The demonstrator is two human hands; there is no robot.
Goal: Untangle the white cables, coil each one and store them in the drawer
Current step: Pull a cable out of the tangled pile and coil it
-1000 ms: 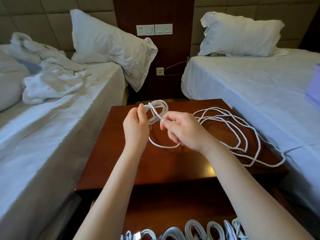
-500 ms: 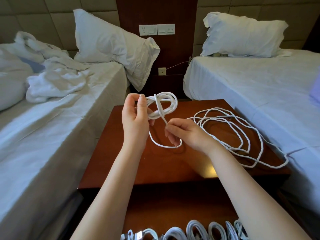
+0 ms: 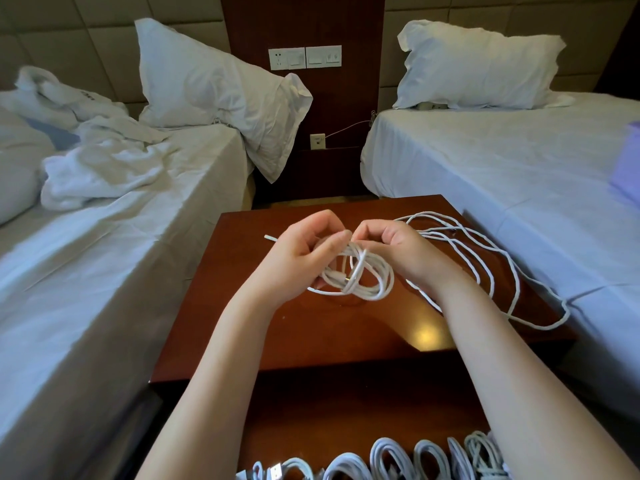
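Observation:
A white cable wound into a small coil (image 3: 367, 277) hangs just above the dark wooden nightstand (image 3: 304, 327). My left hand (image 3: 298, 258) grips the coil's left side. My right hand (image 3: 401, 251) pinches it at the top, fingertips meeting those of the left. One cable end (image 3: 270, 238) sticks out to the left behind my left hand. More loose white cable (image 3: 485, 268) lies in tangled loops on the right half of the nightstand and spills over its right edge. Several coiled white cables (image 3: 388, 462) sit in the open drawer at the bottom edge.
Two beds with white sheets flank the nightstand, the left bed (image 3: 104, 258) rumpled with a pillow (image 3: 214, 91) overhanging its corner, the right bed (image 3: 519, 174) smooth. A wall panel with switches (image 3: 304, 57) stands behind.
The coil came down from in front of me to just above the nightstand. My right hand rose from the trailing loop to the coil's top, and the loose loop is now wrapped in.

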